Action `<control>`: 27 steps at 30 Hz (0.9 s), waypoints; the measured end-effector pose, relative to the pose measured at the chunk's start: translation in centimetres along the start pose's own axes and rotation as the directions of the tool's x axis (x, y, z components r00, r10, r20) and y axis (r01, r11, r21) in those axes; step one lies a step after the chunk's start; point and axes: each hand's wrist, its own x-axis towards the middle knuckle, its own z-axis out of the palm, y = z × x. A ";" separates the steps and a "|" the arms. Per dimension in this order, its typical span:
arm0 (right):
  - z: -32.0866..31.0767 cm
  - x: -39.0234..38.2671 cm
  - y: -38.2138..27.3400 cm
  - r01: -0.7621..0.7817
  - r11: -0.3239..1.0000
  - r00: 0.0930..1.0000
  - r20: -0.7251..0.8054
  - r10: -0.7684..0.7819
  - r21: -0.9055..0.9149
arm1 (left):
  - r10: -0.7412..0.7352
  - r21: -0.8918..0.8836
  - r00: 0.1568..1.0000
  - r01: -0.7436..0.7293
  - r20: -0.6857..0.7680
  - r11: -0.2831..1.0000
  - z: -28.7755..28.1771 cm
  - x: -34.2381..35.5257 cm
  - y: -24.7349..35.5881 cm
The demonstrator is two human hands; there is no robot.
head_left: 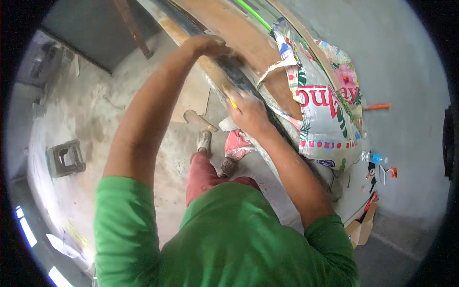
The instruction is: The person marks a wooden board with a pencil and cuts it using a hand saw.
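A long dark bar [239, 76] runs from the top down to the right, beside a strip of light wood [213, 71]. My left hand [213, 46] is bent over the bar at its upper stretch, the fingers curled on it and partly hidden. Lower along the same strip, my right hand [249, 114] is closed around a slim yellow pencil [233, 103], its tip close to the wood. Right of the bar lies a brown board [258, 50], partly covered by a printed plastic sack [318, 112].
On the floor are a wooden-handled tool [201, 118], a pink bag [236, 143] by my feet and a grey stool [66, 159]. To the right are an orange-handled item [378, 106], a water bottle [374, 157] and a cardboard box [364, 227].
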 end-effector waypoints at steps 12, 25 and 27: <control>8.5 12.5 2.8 0.125 0.958 0.992 0.049 -0.116 -0.259 | -0.189 0.030 0.978 0.187 0.093 0.982 -1.5 1.8 3.0; -10.6 -7.0 -3.0 -0.364 0.930 0.916 0.163 0.366 -0.045 | -0.085 0.204 0.993 0.066 0.087 0.977 -0.8 0.3 3.4; -10.6 -10.8 -1.6 -0.320 0.943 0.940 0.096 0.329 -0.095 | 0.015 -0.094 0.966 -0.041 -0.257 0.995 4.4 -1.2 -3.9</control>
